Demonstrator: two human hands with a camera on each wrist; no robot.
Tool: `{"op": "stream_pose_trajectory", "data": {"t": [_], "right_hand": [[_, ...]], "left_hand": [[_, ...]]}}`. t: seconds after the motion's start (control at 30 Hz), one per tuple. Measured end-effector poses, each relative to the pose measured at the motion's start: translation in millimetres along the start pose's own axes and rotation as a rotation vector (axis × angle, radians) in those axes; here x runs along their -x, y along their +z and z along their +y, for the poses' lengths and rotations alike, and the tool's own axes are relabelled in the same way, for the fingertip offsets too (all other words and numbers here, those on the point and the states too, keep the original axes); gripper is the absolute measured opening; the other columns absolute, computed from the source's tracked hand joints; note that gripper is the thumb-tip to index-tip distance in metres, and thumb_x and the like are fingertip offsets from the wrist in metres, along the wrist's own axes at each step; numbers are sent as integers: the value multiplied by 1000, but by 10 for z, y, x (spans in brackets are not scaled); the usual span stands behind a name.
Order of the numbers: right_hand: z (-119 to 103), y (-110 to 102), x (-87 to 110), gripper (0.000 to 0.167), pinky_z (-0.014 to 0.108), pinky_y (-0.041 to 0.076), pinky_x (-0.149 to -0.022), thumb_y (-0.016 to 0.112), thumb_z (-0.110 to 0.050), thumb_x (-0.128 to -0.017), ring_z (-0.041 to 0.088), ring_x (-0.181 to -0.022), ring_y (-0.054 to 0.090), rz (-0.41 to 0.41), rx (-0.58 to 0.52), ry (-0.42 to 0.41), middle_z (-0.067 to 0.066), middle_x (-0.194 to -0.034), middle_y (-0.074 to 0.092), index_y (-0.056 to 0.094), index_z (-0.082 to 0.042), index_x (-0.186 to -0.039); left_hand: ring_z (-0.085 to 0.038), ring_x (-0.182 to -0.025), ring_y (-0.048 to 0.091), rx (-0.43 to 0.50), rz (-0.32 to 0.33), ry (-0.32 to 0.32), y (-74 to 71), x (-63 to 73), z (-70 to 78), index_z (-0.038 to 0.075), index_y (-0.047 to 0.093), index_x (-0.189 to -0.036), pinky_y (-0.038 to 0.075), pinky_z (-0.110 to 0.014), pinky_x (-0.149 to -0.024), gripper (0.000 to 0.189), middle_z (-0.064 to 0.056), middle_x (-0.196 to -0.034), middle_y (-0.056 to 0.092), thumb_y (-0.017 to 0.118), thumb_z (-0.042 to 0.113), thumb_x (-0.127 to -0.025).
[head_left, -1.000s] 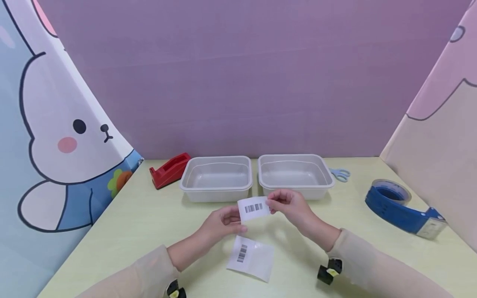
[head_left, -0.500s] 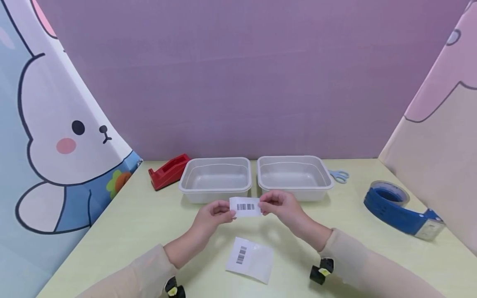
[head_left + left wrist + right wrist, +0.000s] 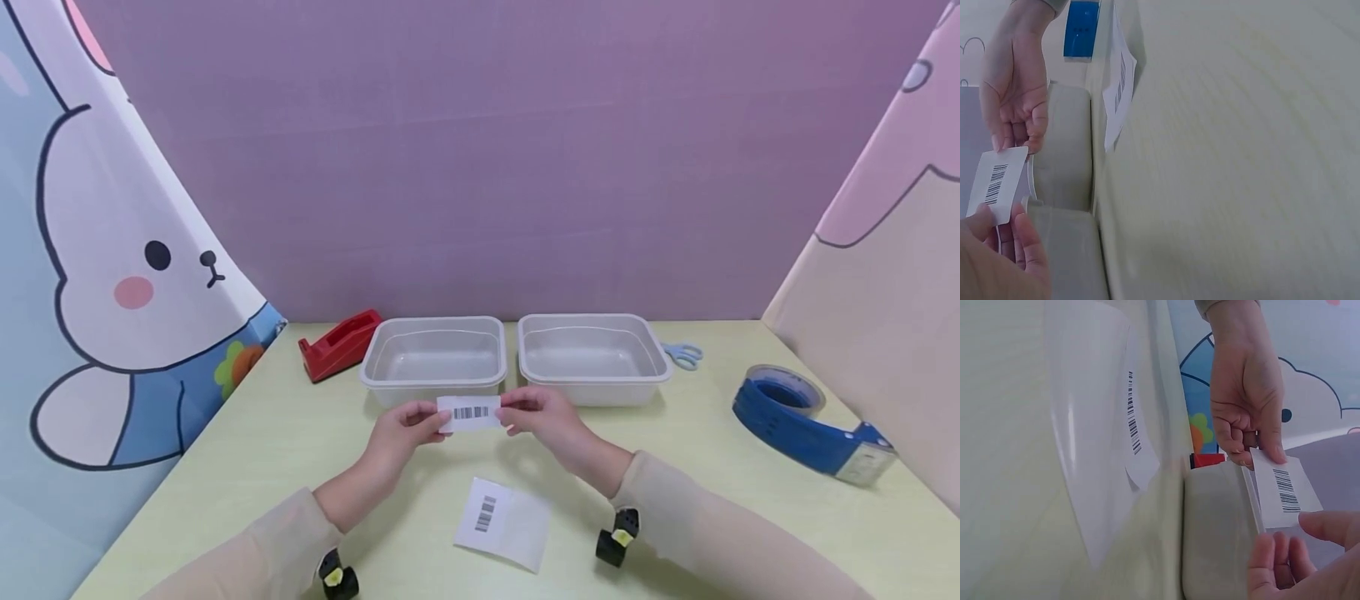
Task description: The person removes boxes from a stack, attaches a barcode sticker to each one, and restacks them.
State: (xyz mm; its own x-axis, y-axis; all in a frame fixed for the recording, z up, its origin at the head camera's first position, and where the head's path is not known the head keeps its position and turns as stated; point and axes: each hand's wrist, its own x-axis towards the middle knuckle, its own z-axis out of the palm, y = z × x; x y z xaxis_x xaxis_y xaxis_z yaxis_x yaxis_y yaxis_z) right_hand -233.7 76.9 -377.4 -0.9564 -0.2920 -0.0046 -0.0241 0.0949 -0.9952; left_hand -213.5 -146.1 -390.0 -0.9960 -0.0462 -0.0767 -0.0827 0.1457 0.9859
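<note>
A white barcode label (image 3: 469,413) is stretched level between both hands, above the table just in front of the left tub. My left hand (image 3: 390,440) pinches its left end between thumb and fingers. At the other end my right hand (image 3: 550,422) pinches the label the same way, as the right wrist view shows with the barcode label (image 3: 1282,487) facing up. Below the hands lies a sheet of label backing (image 3: 513,529), glossy on its right part, with one barcode on its left part. Two white plastic tubs, a left tub (image 3: 433,392) and a right tub (image 3: 596,392), stand behind the hands.
A red tape dispenser (image 3: 337,346) sits at the back left beside the left tub. Light blue scissors (image 3: 684,356) lie partly behind the right tub. To the right rests a blue tape dispenser (image 3: 798,429) with a roll of tape. A purple wall (image 3: 480,167) closes off the back.
Both hands have moved left with the label, which has turned from tilted to level. My left hand, beside the label's left edge a second ago, now pinches that end. The backing sheet stays put.
</note>
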Motion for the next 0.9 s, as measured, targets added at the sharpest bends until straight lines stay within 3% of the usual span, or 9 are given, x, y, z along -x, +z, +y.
{"op": "stream_pose_trajectory", "data": {"t": [0.4, 0.67, 0.9], "right_hand": [[74, 292, -204, 27, 35, 60, -78, 67, -2, -87, 15, -73, 67, 10, -18, 159, 21, -95, 69, 60, 13, -108], [149, 464, -409, 26, 30, 60, -76, 68, -3, -87, 15, -71, 65, 30, -52, 257, 17, -92, 70, 64, 10, -108], [163, 533, -516, 25, 28, 60, -75, 69, -4, -86, 14, -70, 65, 48, -97, 296, 14, -87, 71, 66, 9, -106]], "left_hand": [[-13, -78, 67, -56, 39, -40, -180, -146, -111, -2, 67, -107, 60, -31, -79, 25, -12, -102, 70, 70, 14, -89], [-10, -75, 66, -62, 120, -39, -275, -242, -193, -4, 66, -108, 60, -28, -75, 24, -14, -100, 71, 69, 12, -90], [-11, -74, 64, -77, 145, -68, -339, -341, -237, -3, 67, -108, 60, -29, -76, 24, -16, -103, 70, 68, 14, -91]]}}
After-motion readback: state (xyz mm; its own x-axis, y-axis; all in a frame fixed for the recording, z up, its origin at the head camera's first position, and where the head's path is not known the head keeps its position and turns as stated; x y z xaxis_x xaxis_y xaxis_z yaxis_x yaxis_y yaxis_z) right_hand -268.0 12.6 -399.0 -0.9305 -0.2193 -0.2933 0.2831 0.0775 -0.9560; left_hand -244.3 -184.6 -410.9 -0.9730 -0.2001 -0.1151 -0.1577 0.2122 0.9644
